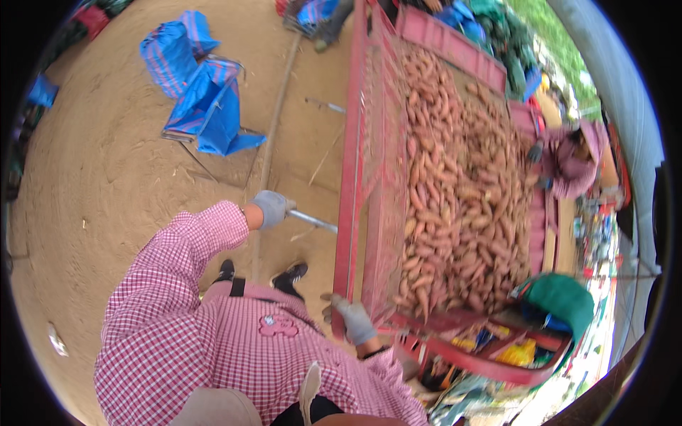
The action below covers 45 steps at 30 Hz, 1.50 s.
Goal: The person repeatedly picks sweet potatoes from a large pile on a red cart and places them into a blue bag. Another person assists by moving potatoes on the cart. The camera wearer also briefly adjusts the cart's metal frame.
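Note:
My left hand (270,209), in a grey work glove, is closed around the end of a metal bar (314,220). That bar runs out from beneath a red metal truck bed (349,175). My right hand (351,318), also gloved, lies over the near corner of the bed's side rail, with its fingers hooked on the outer side. Inside the bed is a wide heap of sweet potatoes (458,186), piled against the far side. A narrow strip of bare red metal (383,223) separates the heap from the rail.
Across the bed a person (573,160) in gloves leans over the heap. Blue striped woven sacks (170,58) stand on the dirt ground (133,175), one on a metal frame (178,136). A second metal bar (325,104) sticks out farther along. A green covered seat (559,301) adjoins the bed.

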{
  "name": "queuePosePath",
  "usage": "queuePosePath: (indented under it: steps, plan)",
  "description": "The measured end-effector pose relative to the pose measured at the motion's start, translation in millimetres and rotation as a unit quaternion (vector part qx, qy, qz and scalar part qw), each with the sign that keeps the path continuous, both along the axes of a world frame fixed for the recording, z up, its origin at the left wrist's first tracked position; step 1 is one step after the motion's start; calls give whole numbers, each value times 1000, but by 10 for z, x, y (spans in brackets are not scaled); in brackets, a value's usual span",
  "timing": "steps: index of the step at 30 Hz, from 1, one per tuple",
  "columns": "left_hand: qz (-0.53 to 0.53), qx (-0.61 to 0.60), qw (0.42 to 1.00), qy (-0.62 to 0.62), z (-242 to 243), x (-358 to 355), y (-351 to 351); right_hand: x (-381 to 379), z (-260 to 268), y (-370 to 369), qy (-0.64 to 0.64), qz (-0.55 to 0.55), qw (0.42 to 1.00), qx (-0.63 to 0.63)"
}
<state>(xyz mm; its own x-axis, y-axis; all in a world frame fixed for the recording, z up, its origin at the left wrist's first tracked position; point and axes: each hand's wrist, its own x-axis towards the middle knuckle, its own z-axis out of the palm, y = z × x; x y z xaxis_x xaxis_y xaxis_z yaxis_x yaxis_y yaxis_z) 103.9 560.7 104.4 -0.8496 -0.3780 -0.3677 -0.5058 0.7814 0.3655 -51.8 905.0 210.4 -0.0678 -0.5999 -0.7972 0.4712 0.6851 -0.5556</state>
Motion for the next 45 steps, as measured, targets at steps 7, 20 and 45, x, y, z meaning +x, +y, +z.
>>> queuePosePath:
  steps: [7, 20, 45]
  plan:
    - [-26, -80, 996, 15, 645, 517, -610, -18, 135, -86, -8, 7, 1000, 20]
    - [-35, -71, 983, 167, 1679, 1478, 104, 52, 49, -106, -14, -13, 1000, 22]
    - [330, -266, 899, 107, 2184, 5970, 725, 930, -1478, -448, 146, 4, 985, 88]
